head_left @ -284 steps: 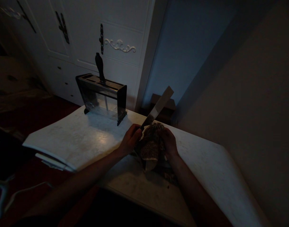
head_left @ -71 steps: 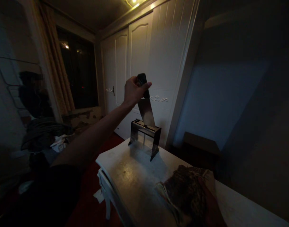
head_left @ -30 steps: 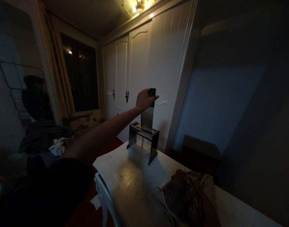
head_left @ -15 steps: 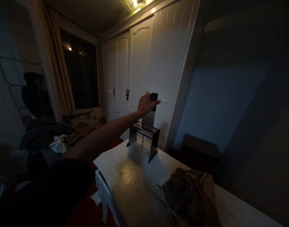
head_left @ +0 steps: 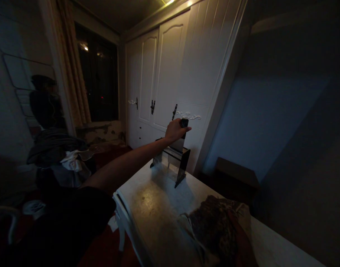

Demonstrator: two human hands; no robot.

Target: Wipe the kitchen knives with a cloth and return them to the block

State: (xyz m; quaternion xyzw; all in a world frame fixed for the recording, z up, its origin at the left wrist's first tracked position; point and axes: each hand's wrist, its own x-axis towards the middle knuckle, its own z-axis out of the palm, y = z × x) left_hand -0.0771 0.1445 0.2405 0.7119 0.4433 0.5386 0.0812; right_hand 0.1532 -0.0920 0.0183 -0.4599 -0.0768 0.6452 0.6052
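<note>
My left hand [head_left: 174, 131] is closed around the black handle of a broad-bladed kitchen knife [head_left: 180, 144], held upright. The blade points down into the top of a dark-framed knife stand [head_left: 183, 165] with a see-through front, and its lower part is inside. Beneath the stand is a pale tabletop [head_left: 147, 207]. My right hand [head_left: 240, 231] is low at the right, very dark, over a crumpled brown patterned cloth [head_left: 214, 222]. Its fingers cannot be made out against the cloth.
A white wardrobe [head_left: 170, 70] stands behind the table. Piled clothes [head_left: 55, 148] lie at the left, near a curtain [head_left: 72, 70]. A dark low box-shaped piece [head_left: 236, 176] sits beyond the table's right edge. A curved white rail [head_left: 12, 226] shows at lower left.
My left hand has lowered the knife, so less of its blade shows above the stand. The view has shifted slightly. The right hand stays by the cloth.
</note>
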